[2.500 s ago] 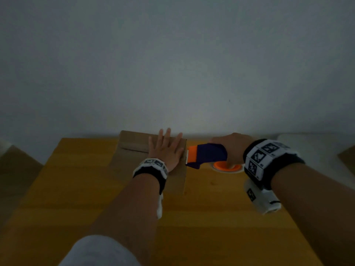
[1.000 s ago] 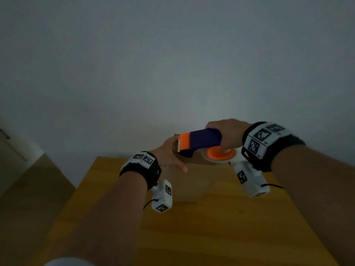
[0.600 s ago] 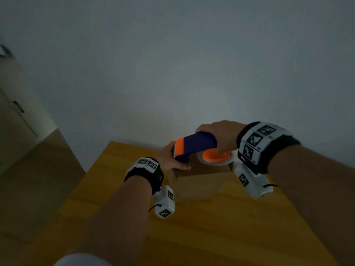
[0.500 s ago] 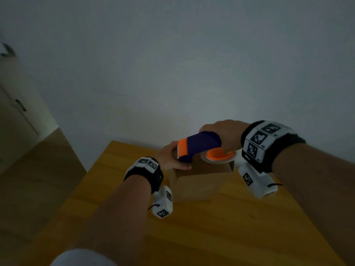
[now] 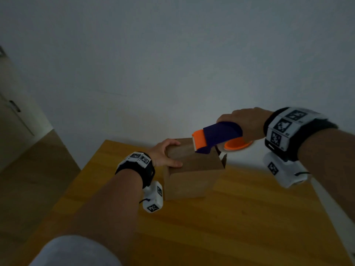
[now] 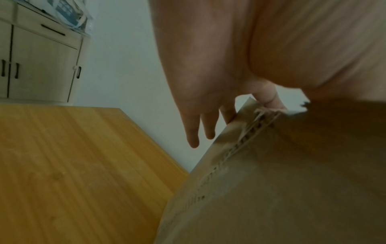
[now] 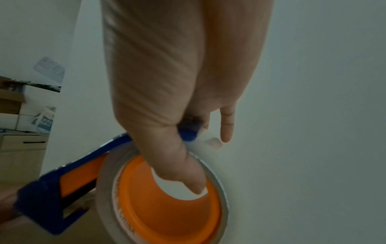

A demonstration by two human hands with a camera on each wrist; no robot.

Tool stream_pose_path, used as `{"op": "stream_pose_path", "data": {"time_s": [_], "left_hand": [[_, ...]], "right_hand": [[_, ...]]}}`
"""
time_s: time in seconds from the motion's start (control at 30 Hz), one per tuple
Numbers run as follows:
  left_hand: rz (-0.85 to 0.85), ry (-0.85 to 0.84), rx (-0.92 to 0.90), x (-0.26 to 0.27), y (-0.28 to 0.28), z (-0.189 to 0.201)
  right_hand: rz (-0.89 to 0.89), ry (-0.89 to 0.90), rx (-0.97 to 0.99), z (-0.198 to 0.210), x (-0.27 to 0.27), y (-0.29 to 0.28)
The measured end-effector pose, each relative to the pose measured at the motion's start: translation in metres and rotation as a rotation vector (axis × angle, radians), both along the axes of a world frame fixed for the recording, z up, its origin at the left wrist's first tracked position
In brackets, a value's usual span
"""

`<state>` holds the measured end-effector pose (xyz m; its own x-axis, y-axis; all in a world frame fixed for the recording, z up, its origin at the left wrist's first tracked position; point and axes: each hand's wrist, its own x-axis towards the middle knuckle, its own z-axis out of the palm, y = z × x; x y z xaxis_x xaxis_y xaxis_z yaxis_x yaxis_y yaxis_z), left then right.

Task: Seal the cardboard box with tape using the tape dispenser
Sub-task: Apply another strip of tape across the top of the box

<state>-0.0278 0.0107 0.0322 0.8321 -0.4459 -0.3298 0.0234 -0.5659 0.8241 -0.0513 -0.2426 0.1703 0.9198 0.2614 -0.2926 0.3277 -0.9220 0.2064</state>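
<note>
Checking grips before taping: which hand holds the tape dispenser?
The right hand, raised above the cardboard box, holds the tape dispenser; the left hand steadies the box's left edge.

A brown cardboard box (image 5: 192,169) stands near the table's (image 5: 240,217) far edge, turned corner-on, its top flaps down, a small flap sticking out at its right far corner. The blue-and-orange dispenser (image 5: 215,136), carrying a clear tape roll (image 7: 108,189) on an orange hub, tilts nose-down onto the box top.

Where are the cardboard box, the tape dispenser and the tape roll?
cardboard box (image 5: 189,182): head view, near side wall.
tape dispenser (image 5: 221,131): head view, dark blue body.
tape roll (image 7: 167,208): right wrist view, orange core.
</note>
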Motion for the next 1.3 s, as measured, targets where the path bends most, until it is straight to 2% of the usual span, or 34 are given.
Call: {"op": "stream_pose_path", "data": {"time_s": [0.23, 0.47, 0.6, 0.7, 0.8, 0.93, 1.07, 1.3], "left_hand": [[0.032, 0.036, 0.032, 0.005, 0.011, -0.001], [-0.019, 0.02, 0.212, 0.012, -0.002, 0.017], [-0.017, -0.177, 0.289, 0.017, -0.047, 0.036], [-0.099, -0.36, 0.402, 0.012, -0.1, 0.044], [-0.154, -0.37, 0.575, 0.0, -0.141, 0.039], [-0.138, -0.336, 0.721, -0.012, -0.162, 0.022], [-0.061, -0.358, 0.69, -0.013, -0.166, 0.017], [-0.155, -0.495, 0.641, -0.002, -0.143, 0.009]], "right_hand": [[-0.115, -0.016, -0.075, 0.008, -0.012, -0.061], [-0.136, -0.053, 0.052, -0.019, -0.018, -0.079], [-0.144, -0.074, 0.075, -0.019, -0.017, -0.088], [-0.161, -0.085, 0.089, -0.019, -0.017, -0.096], [-0.164, -0.096, 0.125, -0.022, -0.02, -0.101], [-0.175, -0.084, 0.185, -0.031, -0.023, -0.105], [-0.183, -0.06, 0.214, -0.04, -0.025, -0.108], [-0.227, -0.049, 0.242, -0.058, -0.024, -0.11]]}}
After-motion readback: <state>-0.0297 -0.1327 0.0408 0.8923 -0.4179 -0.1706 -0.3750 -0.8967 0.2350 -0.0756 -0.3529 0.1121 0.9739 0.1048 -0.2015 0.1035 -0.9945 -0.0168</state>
